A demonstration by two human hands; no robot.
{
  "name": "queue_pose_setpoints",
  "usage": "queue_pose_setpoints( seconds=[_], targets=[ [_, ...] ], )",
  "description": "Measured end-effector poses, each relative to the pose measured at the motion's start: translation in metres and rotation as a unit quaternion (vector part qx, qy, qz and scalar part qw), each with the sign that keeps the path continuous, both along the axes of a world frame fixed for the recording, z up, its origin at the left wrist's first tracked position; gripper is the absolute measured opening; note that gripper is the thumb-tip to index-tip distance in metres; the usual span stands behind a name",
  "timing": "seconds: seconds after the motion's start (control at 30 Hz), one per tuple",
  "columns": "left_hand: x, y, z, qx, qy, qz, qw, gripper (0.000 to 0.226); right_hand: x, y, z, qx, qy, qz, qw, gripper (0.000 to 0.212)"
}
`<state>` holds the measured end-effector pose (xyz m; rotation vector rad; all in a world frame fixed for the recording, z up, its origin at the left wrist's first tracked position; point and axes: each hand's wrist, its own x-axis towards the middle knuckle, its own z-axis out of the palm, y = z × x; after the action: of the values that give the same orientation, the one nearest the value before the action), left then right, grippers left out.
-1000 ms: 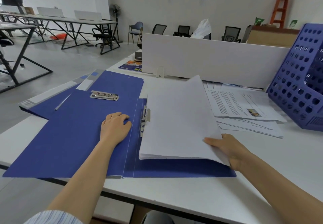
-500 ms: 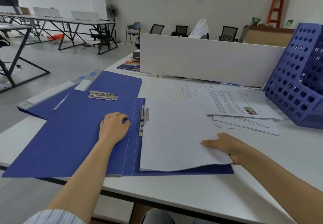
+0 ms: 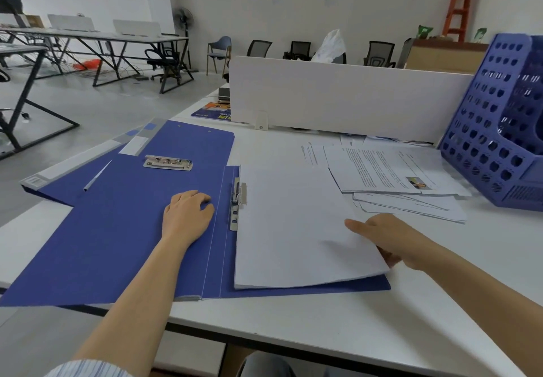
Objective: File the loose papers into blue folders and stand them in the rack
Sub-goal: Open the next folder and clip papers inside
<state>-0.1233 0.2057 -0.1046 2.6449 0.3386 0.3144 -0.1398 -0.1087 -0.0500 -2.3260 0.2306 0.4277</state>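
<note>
An open blue folder (image 3: 117, 229) is lying flat on the white table (image 3: 382, 318), with a white stack (image 3: 293, 223) sitting on its right half against the metal clip (image 3: 239, 200). The left hand (image 3: 188, 218) is resting on the left cover, fingers loosely bent and holding nothing, while the right hand (image 3: 393, 238) is pinching the stack's 3 o'clock edge, thumb on top and fingers underneath. Loose papers (image 3: 396, 176) are lying at 1 o'clock, touching the blue rack (image 3: 499, 141) at 2 o'clock, with a second folder (image 3: 191, 141) at 11 and a white divider (image 3: 338, 97) at 12.
</note>
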Motion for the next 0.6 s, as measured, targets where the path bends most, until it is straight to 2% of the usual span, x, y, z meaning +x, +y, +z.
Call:
queue_pose_setpoints(
  seconds=[0.17, 0.33, 0.43, 0.5, 0.6],
  targets=[
    [-0.001, -0.001, 0.001, 0.004, -0.002, 0.005, 1.0, 0.033, 0.003, 0.003, 0.022, -0.169, -0.077, 0.077, 0.98, 0.042],
    [-0.002, -0.004, 0.004, -0.006, -0.007, 0.009, 1.0, 0.033, 0.017, 0.009, 0.019, -0.186, -0.028, 0.131, 0.973, 0.031],
    [-0.002, -0.004, 0.003, -0.007, -0.01, 0.011, 1.0, 0.033, 0.019, 0.005, 0.014, -0.246, -0.039, 0.151, 0.957, 0.03],
    [-0.001, -0.004, 0.003, -0.007, -0.012, 0.015, 1.0, 0.032, 0.021, 0.006, 0.016, -0.297, -0.086, 0.154, 0.938, 0.031],
    [-0.001, -0.004, 0.003, -0.004, -0.009, 0.019, 1.0, 0.032, 0.03, 0.019, 0.018, -0.343, -0.21, 0.17, 0.9, 0.032]
  ],
)
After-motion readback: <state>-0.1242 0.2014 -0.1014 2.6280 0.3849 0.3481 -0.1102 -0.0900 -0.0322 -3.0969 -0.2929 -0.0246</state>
